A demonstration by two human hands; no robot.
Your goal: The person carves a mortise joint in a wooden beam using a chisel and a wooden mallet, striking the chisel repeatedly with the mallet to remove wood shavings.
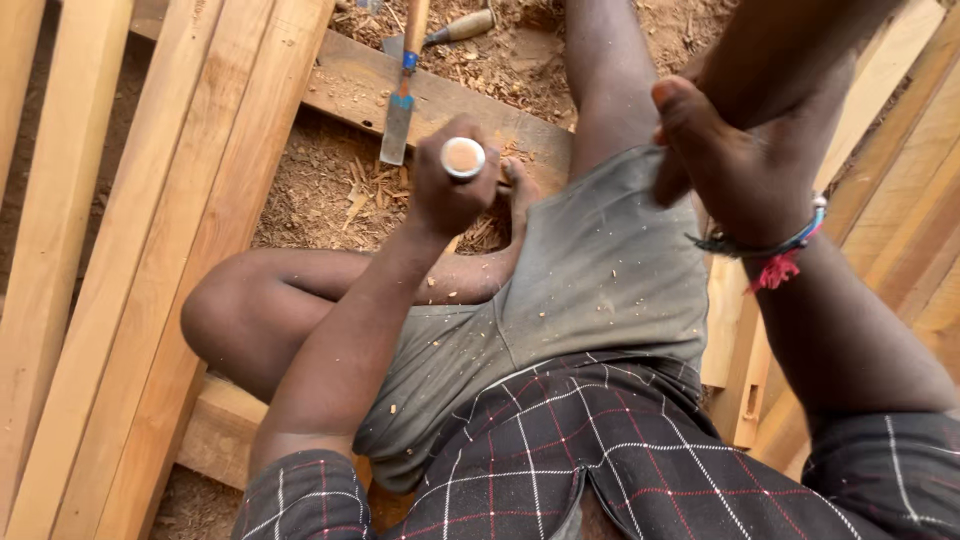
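Note:
My left hand is clenched around the handle of a chisel. Only the handle's round butt end with its pale metal ring shows above my fist; the blade is hidden below it. The fist sits just over my bent left leg, near a wooden plank on the ground. My right hand is raised higher on the right, wrapped around a thick dark wooden club that runs up out of view. A beaded bracelet with a red tassel circles that wrist.
A second chisel with a blue band lies on the plank, and another wooden-handled tool lies behind it. Long pale timber boards are stacked on the left, more boards on the right. Wood shavings cover the dirt.

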